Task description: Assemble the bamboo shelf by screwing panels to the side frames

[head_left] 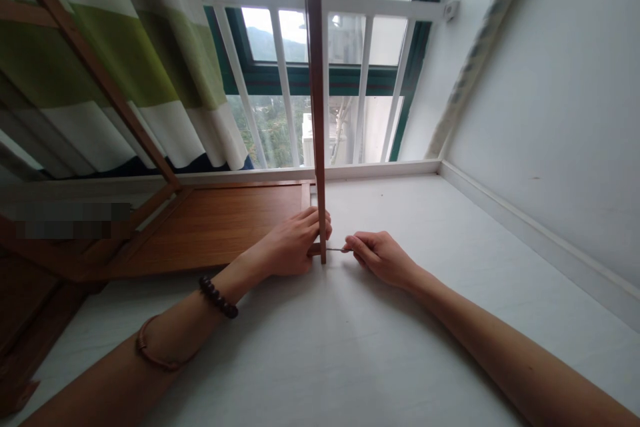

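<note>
A dark brown wooden post (316,93) stands upright at the middle of the view, joined low down to a wooden frame with a flat brown panel (235,217). My left hand (297,240) is wrapped round the lower end of this post, its fingertips showing on the right side. To the right, my right hand (375,253) is closed in a pinch on a thin metal tool (336,249), whose tip meets the post near its bottom end. The tool looks like a hex key, but most of it is hidden by the fingers.
More wooden bars (100,80) of the frame lean at the left, before a green and white curtain (150,60). A window with a white railing (280,80) is behind. A white wall (560,113) rises at right above the pale floor (320,360).
</note>
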A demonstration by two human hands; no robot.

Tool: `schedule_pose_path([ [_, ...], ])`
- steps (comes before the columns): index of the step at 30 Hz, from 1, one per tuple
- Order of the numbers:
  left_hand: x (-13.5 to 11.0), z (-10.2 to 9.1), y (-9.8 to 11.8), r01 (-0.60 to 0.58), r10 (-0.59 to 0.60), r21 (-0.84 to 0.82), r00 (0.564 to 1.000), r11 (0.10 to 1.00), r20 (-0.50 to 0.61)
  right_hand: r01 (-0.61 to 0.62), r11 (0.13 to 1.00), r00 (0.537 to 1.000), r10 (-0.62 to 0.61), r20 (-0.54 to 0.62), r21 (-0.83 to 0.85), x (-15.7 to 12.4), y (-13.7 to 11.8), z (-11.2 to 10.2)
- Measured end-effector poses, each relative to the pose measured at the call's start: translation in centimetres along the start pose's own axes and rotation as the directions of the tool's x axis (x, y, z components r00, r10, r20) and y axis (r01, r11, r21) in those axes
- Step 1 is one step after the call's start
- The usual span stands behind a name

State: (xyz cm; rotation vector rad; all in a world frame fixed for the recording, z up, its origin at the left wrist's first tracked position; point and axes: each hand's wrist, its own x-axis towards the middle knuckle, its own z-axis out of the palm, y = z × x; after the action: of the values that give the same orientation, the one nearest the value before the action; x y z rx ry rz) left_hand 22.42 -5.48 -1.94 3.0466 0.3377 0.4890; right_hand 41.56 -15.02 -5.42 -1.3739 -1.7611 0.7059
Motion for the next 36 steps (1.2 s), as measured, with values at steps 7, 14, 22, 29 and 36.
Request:
schedule_pose_path([
  [7, 0.0, 0.0, -0.1, 0.014, -0.014, 0.015, 1.000, 1.000, 0.001, -0.075, 0.904, 0.991, 0.020, 0.134, 0.421, 0.0, 0.5, -0.7],
  [14, -0.1, 0.2, -0.3, 0.035, -0.035, 0.011, 0.999, 0.999, -0.008, -0.163, 0.855, 0.985, 0.172, 0.026, 0.492, 0.1, 0.1, -0.3],
  [22, -0.1, 0.1, -0.2, 0.041, -0.041, 0.020, 0.999, 0.999, -0.002, -0.412, 0.611, 0.896, 0.407, 0.178, 0.676, -0.4, -2.1, 0.7],
  [29, -0.1, 0.3, -0.3, 0.040, -0.039, 0.019, 0.999, 0.999, -0.002, -0.167, 0.869, 0.984, 0.177, 0.023, 0.465, -0.1, 0.0, 0.2],
  [36, -0.1, 0.2, -0.3, 0.038, -0.038, 0.005, 0.999, 0.999, -0.002, -0.064, 0.838, 0.993, 0.107, -0.048, 0.542, -0.2, 0.3, 0.2],
])
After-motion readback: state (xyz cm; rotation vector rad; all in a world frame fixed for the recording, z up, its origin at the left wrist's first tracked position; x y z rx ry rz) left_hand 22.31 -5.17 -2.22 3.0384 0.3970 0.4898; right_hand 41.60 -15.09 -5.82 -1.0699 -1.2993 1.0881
